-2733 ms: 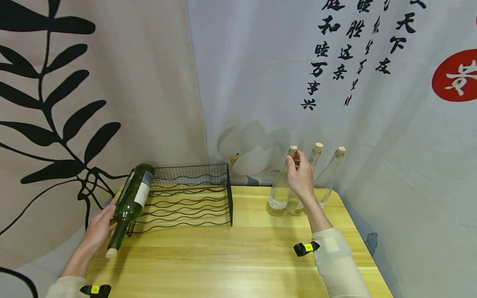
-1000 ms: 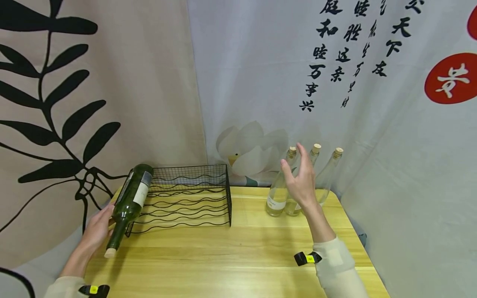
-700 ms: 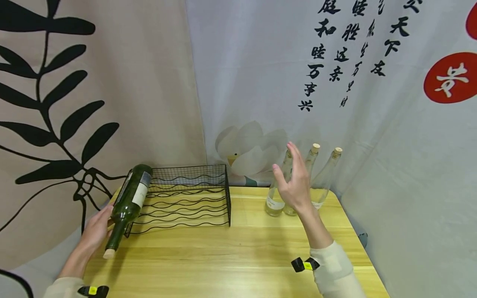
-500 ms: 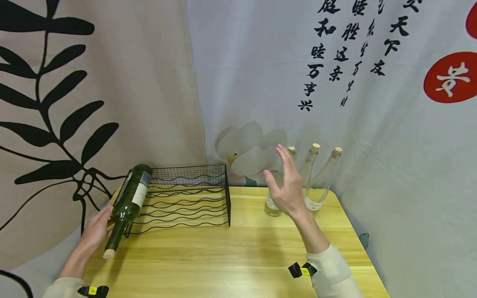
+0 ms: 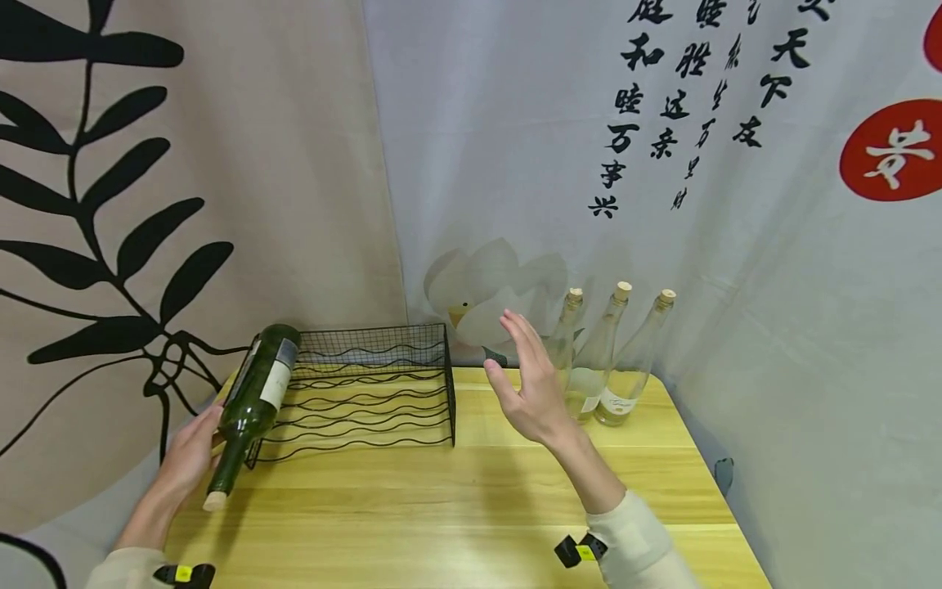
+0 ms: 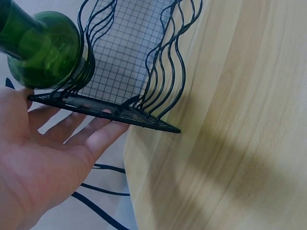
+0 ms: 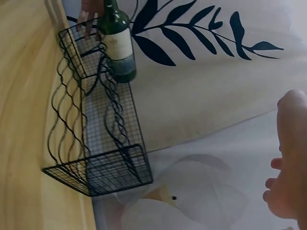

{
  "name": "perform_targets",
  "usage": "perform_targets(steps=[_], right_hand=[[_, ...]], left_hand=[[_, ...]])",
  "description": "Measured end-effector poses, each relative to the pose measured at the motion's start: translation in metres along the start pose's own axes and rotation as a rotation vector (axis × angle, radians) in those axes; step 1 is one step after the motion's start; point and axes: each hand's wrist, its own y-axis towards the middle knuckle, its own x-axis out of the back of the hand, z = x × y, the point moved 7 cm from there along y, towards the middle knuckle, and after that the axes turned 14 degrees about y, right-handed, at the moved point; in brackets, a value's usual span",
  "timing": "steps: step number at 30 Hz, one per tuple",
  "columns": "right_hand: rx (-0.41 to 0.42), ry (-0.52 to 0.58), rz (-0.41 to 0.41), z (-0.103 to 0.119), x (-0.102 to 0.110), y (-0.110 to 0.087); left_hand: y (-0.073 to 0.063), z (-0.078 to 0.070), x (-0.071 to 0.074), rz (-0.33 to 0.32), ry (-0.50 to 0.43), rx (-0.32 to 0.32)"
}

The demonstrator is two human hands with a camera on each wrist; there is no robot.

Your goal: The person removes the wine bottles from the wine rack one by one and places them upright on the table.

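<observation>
My left hand [image 5: 190, 450] touches the left end of a black wire wine rack [image 5: 368, 442]. In the left wrist view its fingers [image 6: 103, 136] lie along the outside of the rack's mesh end panel. A green wine bottle [image 5: 253, 413] with a pale label and a cork lies across the top of the rack at that end, its neck toward me. My right hand [image 5: 533, 397], fingers spread and holding nothing, is over the table between the rack and three clear corked bottles. It partly overlaps the leftmost clear bottle [image 5: 563, 339]; the middle [image 5: 598, 348] and right [image 5: 642, 352] ones stand beside it.
The rack and bottles stand toward the back of a wooden table [image 5: 412, 515]. Behind hangs a cloth backdrop [image 5: 500, 147] with printed leaves, writing and a red oval. A black cable [image 5: 37, 556] shows at the lower left.
My right hand has left the neck of the leftmost clear bottle and moved left and down, its fingers spreading. The left hand, green bottle and rack have stayed in place.
</observation>
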Motion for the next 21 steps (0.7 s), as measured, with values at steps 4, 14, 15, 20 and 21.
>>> perform_targets(steps=[4,14,15,20,21], right_hand=[[-0.035,0.008,0.032,-0.006,-0.013,-0.004],[-0.191,0.060,0.108,-0.032,-0.038,-0.016],[-0.203,0.064,0.113,-0.035,-0.040,-0.016],[-0.242,0.086,0.136,-0.046,-0.049,-0.020],[-0.250,0.090,0.141,-0.048,-0.051,-0.021]], left_hand=[[0.000,-0.001,0.000,-0.004,0.001,-0.002],[-0.001,0.001,0.001,-0.010,0.004,0.015],[0.000,0.001,0.000,-0.011,0.003,0.015],[0.000,0.002,0.000,-0.014,-0.014,0.013],[0.000,0.002,0.000,-0.014,-0.019,0.010]])
